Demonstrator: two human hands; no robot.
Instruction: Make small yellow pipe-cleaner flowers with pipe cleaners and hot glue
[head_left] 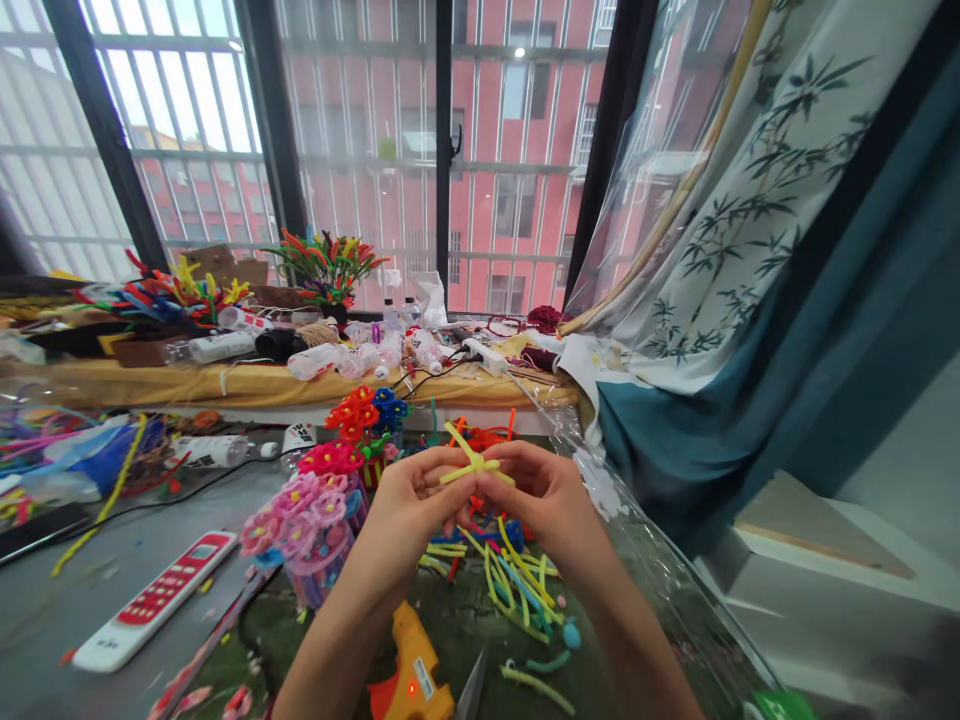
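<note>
Yellow pipe cleaners (475,464) joined in a star-like shape are pinched between my two hands above the table. My left hand (420,488) grips them from the left with thumb and fingers. From the other side, my right hand (534,486) closes on them too, the thumbs nearly meeting. Below the hands lie loose yellow and teal pipe cleaner pieces (517,585). An orange-yellow glue gun (412,670) with a lit red light lies between my forearms, beside a scissor-like metal blade (471,688). Pink pipe cleaner flowers (319,510) stand near my left wrist.
A white remote control (157,600) lies on the left, near a black cable and a plastic bottle (214,452). Red and blue flowers (356,415) stand behind. The windowsill (247,385) holds bottles, yarn and a colourful plant-like bunch (330,265). Curtains hang at right.
</note>
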